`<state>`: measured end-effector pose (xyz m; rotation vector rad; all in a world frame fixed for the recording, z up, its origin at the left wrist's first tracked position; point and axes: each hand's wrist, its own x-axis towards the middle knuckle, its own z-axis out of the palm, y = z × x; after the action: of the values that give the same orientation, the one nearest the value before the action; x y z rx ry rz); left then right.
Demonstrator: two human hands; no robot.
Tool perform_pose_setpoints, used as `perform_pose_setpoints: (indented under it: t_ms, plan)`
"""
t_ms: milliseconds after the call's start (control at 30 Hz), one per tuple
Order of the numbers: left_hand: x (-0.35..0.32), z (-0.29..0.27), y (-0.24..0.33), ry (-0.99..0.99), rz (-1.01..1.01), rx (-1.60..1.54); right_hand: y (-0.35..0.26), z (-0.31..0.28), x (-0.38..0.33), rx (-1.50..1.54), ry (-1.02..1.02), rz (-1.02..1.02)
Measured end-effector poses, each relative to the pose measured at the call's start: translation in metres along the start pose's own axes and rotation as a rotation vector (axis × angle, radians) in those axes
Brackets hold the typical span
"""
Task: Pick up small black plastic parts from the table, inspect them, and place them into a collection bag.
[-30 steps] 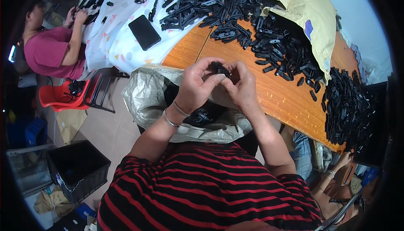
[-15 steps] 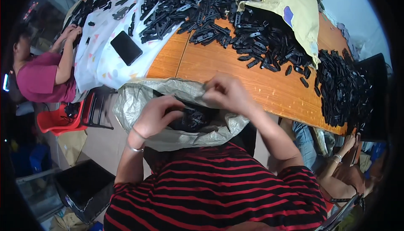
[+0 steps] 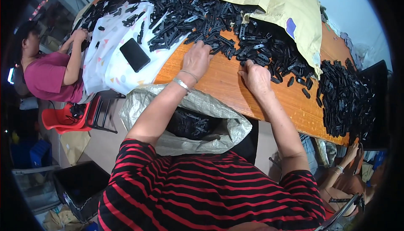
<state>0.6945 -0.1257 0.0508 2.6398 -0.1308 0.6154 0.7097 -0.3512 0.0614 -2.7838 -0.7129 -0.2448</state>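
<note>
Over the brown table, my left hand (image 3: 197, 59) reaches to the near edge of a heap of black plastic clip-like parts (image 3: 206, 16). Its fingers are bent but apart at the tips, and I make out nothing in them. My right hand (image 3: 257, 78) is farther right, at the near edge of the same heap. Its thumb and forefinger close by a small dark part (image 3: 243, 63), partly covered by the fingers. Below my forearms a pale woven sack (image 3: 227, 136) gapes against the table edge, with black parts (image 3: 193, 123) lying inside.
A dark phone (image 3: 134, 55) lies on a white patterned cloth (image 3: 105, 62). Big torn tan paper bags (image 3: 290, 3) spill parts. Another pile (image 3: 343, 100) is at right. A person (image 3: 50, 73) works at left; another person's hand (image 3: 351, 151) shows at right. A black crate (image 3: 82, 184) stands on the floor.
Both my hands have left the sack's mouth and moved forward onto the table, to the edge of the heap. The parts in the sack are now in plainer view.
</note>
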Motion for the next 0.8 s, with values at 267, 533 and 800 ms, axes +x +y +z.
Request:
perform_pose_setpoints:
  t_ms: [267, 533, 800]
  plan:
    - [-0.008, 0.003, 0.005, -0.051, 0.016, 0.031, -0.002, -0.014, -0.019, 0.112, -0.118, -0.054]
    - [-0.010, -0.021, -0.014, -0.408, -0.328, -0.160, -0.002, 0.001, -0.024, 0.188, 0.007, 0.023]
    - [-0.008, -0.011, 0.010, -0.186, -0.092, 0.126, -0.004, -0.006, -0.031, 0.228, 0.009, 0.028]
